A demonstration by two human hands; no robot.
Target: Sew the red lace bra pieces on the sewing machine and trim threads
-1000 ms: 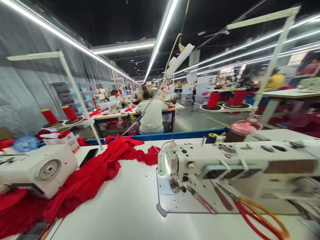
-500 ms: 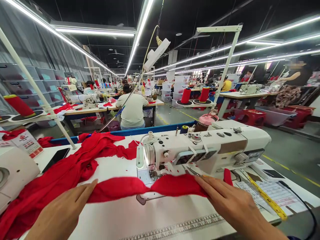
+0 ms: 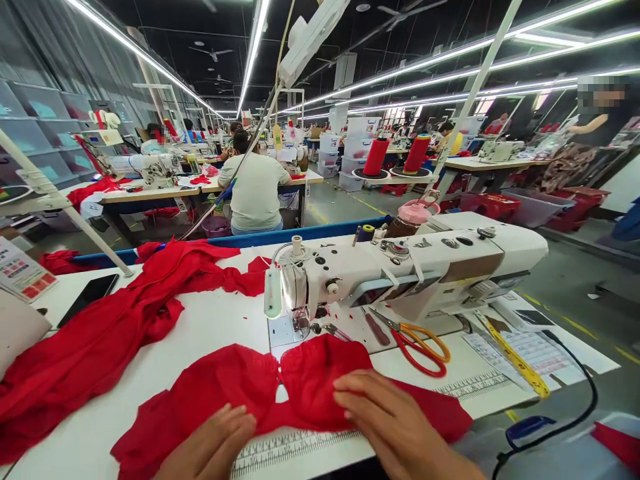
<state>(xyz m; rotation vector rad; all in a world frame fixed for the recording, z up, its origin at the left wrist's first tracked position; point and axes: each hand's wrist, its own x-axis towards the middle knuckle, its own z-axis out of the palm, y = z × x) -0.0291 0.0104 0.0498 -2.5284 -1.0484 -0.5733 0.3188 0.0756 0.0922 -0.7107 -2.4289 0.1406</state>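
Note:
A red bra [image 3: 225, 377] lies spread on the white table in front of the sewing machine [image 3: 420, 267], its two cups side by side with a narrow join between them. My left hand [image 3: 213, 443] rests on the lower part of the left cup, fingers stretched out. On the right cup lie the fingers of my right hand [image 3: 385, 417], lightly bent. Both thumbs are hidden. The middle join sits just in front of the lit needle area. Scissors [image 3: 420, 347] with orange and red handles lie right of the bra.
A heap of red fabric [image 3: 150, 313] covers the table's left side, near a black phone [image 3: 90, 300]. A yellow tape measure [image 3: 517, 360] lies over papers at right. A printed ruler [image 3: 300, 447] runs along the front edge. A person [image 3: 255, 187] sits ahead.
The bra has come down from a taut, edge-on band to lying opened out with both cups showing. My hands have moved closer together and nearer to me. The scissors are now uncovered.

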